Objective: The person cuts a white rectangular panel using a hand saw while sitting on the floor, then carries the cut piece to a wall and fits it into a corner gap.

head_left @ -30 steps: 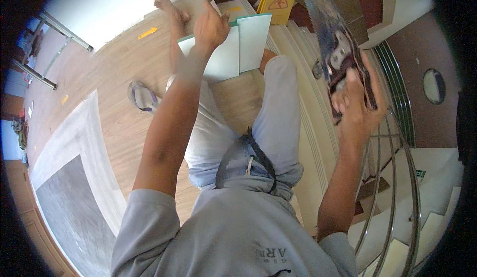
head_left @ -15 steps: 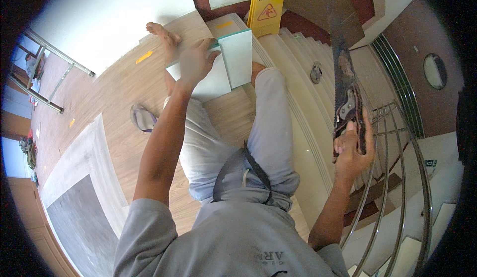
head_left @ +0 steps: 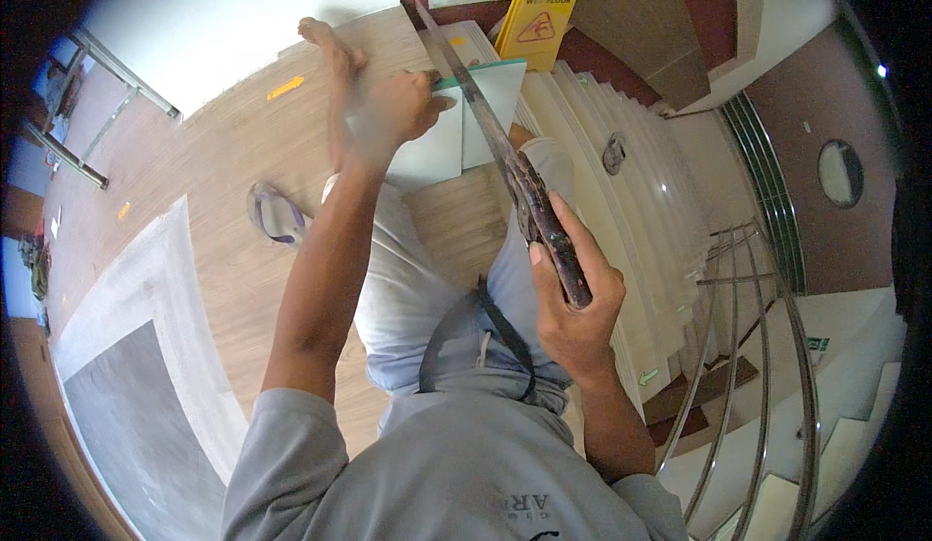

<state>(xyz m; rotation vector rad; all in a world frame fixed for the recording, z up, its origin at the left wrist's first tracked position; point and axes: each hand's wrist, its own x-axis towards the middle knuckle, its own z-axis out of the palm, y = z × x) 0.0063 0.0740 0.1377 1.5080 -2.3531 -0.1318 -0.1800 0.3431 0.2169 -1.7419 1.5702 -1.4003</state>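
My right hand [head_left: 582,298] is wrapped round the dark, worn handle of a hand saw [head_left: 553,230]. Its long blade slants up and left across a white board [head_left: 434,154] with a teal edge, near my left fingers. Whether the teeth touch the board cannot be made out. My left hand [head_left: 400,109] grips the board by its upper edge, thumb on the near side. Part of the board is hidden behind the blade and my left hand. The board lies between my legs, beside my bare foot [head_left: 325,41] at the upper left.
A yellow caution sign [head_left: 544,12] stands beyond the board. Stairs [head_left: 621,240] drop away on my right, with a sandal [head_left: 615,152] on a step and a metal railing [head_left: 806,386] beyond. Another sandal [head_left: 279,216] lies on the wood-look floor at left, near a metal frame [head_left: 126,80].
My right hand has brought the saw from the far right, over the stairs, leftward to the board. The blade now leans left across it. My left hand still grips the board.
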